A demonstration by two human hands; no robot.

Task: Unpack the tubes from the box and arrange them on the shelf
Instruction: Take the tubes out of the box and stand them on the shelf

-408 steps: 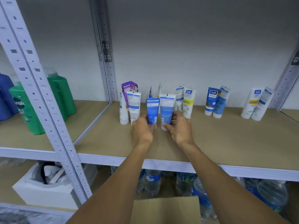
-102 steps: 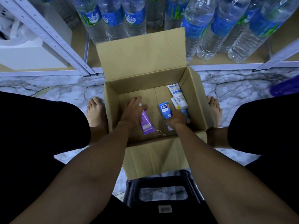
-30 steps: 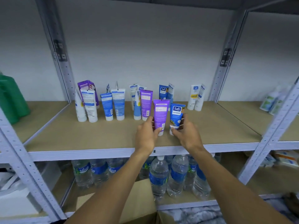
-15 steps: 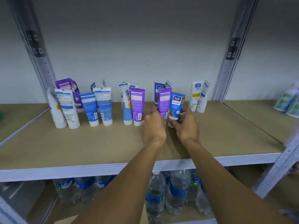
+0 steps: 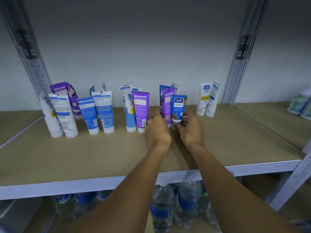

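Head view: on the shelf [image 5: 101,148], a purple tube [image 5: 167,105] is pinched low by the left hand [image 5: 158,132], a blue tube [image 5: 178,108] by the right hand [image 5: 190,130]. If released while tilted, both could be toppled.

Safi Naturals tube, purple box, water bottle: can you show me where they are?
Safi Naturals tube [image 5: 178,106]: head view, on its blue label.
Purple box [image 5: 63,88]: head view, on its upper front.
Water bottle [image 5: 162,211]: head view, on its blue label.
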